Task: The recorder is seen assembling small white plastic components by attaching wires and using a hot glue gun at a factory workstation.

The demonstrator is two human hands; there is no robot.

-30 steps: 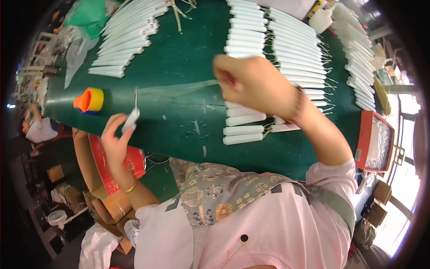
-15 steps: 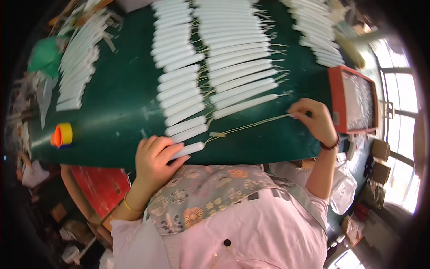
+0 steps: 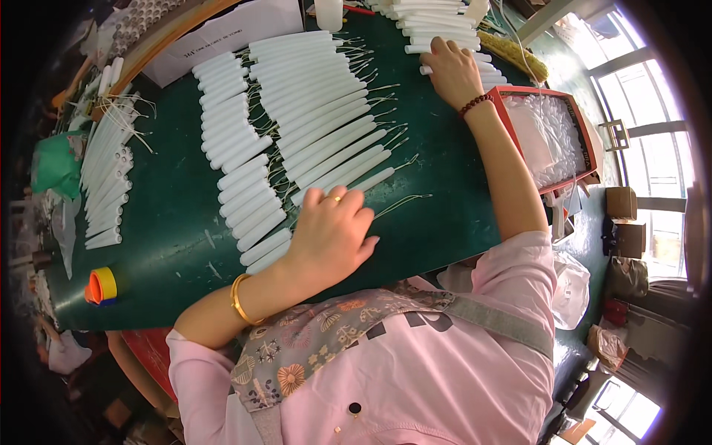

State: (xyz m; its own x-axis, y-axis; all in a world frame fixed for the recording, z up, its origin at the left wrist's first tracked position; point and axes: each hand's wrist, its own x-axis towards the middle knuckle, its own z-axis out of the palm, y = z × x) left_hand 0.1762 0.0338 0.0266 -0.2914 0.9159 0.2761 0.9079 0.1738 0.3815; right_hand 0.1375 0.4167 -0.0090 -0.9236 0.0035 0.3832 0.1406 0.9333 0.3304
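Several white candles [image 3: 322, 104] with thin wicks lie in two columns on the green table. A looped wick [image 3: 404, 204] runs out to the right from beneath my left hand [image 3: 330, 233], which rests near the front end of the columns. Its fingers are curled downward, and what lies under them is hidden. My right hand [image 3: 454, 74] reaches to the far right pile of white candles [image 3: 437, 26]. Closed around one white candle [image 3: 426, 70], it leaves that candle's end showing at its left side.
An open red box [image 3: 504, 111] with clear plastic wrap stands right of the columns. More candles [image 3: 111, 185] lie at the left, beside a green bag [image 3: 55, 167]. Yellow and orange tape rolls [image 3: 104, 285] sit at the front left. A white carton [image 3: 222, 41] stands behind.
My right hand has let go of the wick and moved far forward to the right candle pile. My left hand has shifted right, off the front candle's body. The view has shifted too.
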